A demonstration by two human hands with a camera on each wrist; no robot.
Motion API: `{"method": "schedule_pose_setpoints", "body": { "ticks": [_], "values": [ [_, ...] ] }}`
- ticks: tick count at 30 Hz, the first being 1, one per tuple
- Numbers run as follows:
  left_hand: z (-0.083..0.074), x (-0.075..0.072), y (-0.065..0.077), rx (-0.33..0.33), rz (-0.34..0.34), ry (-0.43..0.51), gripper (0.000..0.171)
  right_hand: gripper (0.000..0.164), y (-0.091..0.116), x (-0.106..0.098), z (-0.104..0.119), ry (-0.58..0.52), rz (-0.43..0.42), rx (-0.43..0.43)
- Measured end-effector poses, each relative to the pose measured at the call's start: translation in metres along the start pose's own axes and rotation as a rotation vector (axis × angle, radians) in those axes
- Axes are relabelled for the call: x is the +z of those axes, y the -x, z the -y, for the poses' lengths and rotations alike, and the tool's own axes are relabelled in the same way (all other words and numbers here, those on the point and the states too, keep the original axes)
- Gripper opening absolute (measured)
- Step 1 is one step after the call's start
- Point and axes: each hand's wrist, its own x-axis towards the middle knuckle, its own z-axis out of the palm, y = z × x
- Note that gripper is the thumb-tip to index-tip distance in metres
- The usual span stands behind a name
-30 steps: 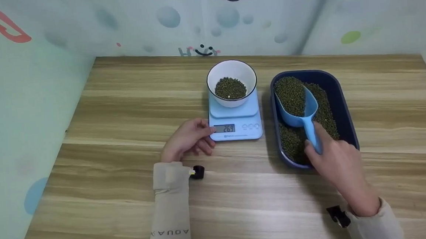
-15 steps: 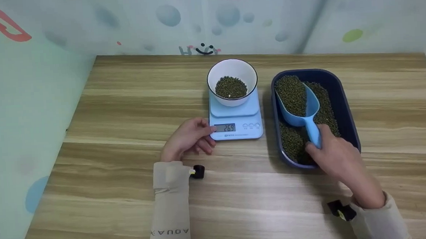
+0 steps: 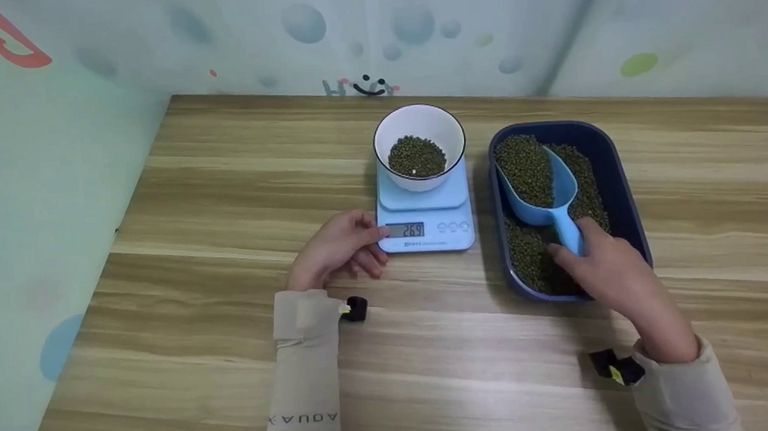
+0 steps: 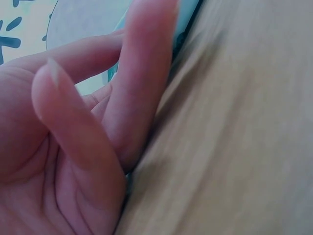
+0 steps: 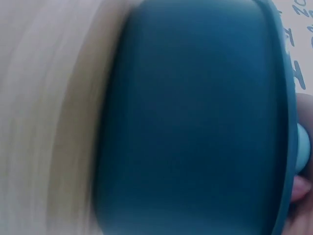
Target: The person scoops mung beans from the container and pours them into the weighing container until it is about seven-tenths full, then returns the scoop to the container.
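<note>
A pale blue kitchen scale (image 3: 423, 203) sits on the table with a white bowl (image 3: 422, 181) on its platform. Small dark green beans (image 3: 416, 156) cover part of the bowl's bottom. My left hand (image 3: 339, 248) holds the scale's left edge, thumb on top beside the display (image 3: 405, 231) and fingers at its side. On the right, my right hand (image 3: 611, 271) grips the handle of a blue scoop (image 3: 564, 188). The scoop is heaped with beans and lies within a dark blue tub (image 3: 623, 194) of the same beans. The right wrist view shows mostly the tub's outer wall (image 5: 195, 117).
The wooden table (image 3: 235, 184) extends around the scale and tub. A patterned backdrop (image 3: 246, 37) stands along its back edge, with pale walls at the sides. A narrow strip of table separates the scale from the tub.
My right hand and the scoop handle have shifted slightly away from me and to the right. The scoop stays heaped inside the tub. My left hand keeps its place at the scale.
</note>
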Motion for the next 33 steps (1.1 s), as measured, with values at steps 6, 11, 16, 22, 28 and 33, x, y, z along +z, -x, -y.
{"method": "schedule_pose_setpoints", "body": {
  "ticks": [6, 11, 16, 22, 28, 33],
  "values": [
    [-0.001, 0.002, 0.000, -0.004, -0.003, -0.011, 0.027, 0.044, 0.003, 0.009, -0.001, 0.094, -0.092, -0.008],
    [0.000, 0.002, 0.001, 0.010, -0.006, 0.001, 0.026, 0.032, 0.005, 0.012, 0.000, 0.117, -0.152, -0.032],
    [0.000, 0.002, 0.001, 0.011, -0.012, 0.022, 0.026, 0.027, 0.005, 0.014, 0.001, 0.129, -0.189, -0.049],
    [0.000, 0.002, 0.001, -0.001, -0.011, 0.017, 0.027, 0.026, 0.005, 0.015, 0.000, 0.137, -0.212, -0.067],
    [-0.001, 0.001, 0.001, -0.017, -0.011, 0.011, 0.027, 0.027, 0.005, 0.013, -0.002, 0.122, -0.203, -0.074],
    [-0.001, 0.001, 0.000, -0.022, -0.010, 0.010, 0.028, 0.029, 0.004, 0.012, -0.003, 0.106, -0.194, -0.084]
  ]
}}
